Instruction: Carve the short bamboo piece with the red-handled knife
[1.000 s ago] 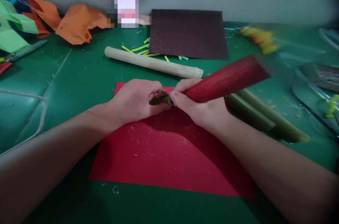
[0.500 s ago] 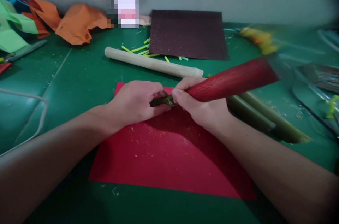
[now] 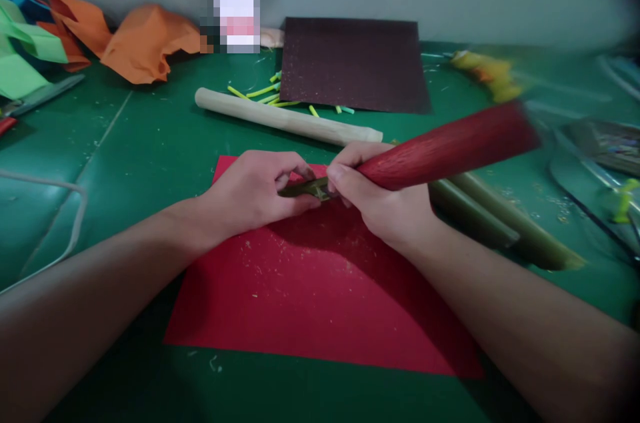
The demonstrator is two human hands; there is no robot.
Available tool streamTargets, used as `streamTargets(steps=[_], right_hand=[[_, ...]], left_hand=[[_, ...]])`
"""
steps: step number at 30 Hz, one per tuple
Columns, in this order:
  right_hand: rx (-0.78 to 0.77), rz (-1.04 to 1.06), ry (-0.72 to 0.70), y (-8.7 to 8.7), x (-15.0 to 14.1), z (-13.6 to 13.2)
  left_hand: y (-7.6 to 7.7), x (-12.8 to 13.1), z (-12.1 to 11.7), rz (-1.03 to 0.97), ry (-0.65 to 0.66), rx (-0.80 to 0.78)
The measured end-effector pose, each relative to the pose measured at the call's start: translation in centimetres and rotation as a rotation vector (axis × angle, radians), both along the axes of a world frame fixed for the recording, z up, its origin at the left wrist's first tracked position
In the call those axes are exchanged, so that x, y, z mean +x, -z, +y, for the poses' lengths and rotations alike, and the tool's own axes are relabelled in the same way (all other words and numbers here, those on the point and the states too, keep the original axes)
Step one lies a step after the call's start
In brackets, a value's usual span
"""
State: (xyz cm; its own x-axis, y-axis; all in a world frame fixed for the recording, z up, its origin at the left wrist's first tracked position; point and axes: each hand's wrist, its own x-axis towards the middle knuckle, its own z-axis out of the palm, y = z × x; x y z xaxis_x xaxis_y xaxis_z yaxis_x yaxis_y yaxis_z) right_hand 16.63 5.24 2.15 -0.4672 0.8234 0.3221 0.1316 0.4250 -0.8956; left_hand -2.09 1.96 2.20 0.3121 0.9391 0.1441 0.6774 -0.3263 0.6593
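Note:
My left hand (image 3: 250, 186) steadies a small dark green piece that looks like bamboo (image 3: 299, 189), with thumb and fingers curled about it above a red sheet (image 3: 320, 316). In my right hand (image 3: 395, 213) is a thick tool with a red wood-grained handle (image 3: 445, 146), gripped like a pen. Its handle slants up to the right, and its far end is blurred. The working tip is hidden by my right fingers, which sit close against the green piece. Pale shavings lie scattered over the red sheet.
A pale wooden stick (image 3: 285, 123) lies just behind my hands. Green bamboo-like lengths (image 3: 510, 223) rest beyond my right wrist. At the back are a dark brown sheet (image 3: 353, 66), crumpled orange paper (image 3: 143, 46) and a yellow item (image 3: 487, 73). Scissors (image 3: 45, 97) lie at left.
The outer end of the red handle has swung slightly down and right. My left fingers have spread a little from the green piece. The background has barely shifted.

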Motion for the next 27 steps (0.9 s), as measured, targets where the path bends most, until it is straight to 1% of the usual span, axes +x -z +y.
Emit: streamTargets(steps=[7,19,27], right_hand=[[0.030,-0.077,-0.018,-0.33,-0.10,0.05],[0.056,-0.170,-0.062,-0.30,0.08,-0.02],[0.099,-0.170,-0.120,-0.28,0.09,-0.05]], left_hand=[[0.13,-0.01,0.15,-0.003,-0.015,-0.015],[0.26,-0.17,0.10,0.028,-0.015,0.005],[0.29,-0.23,0.11,0.018,0.009,0.008]])
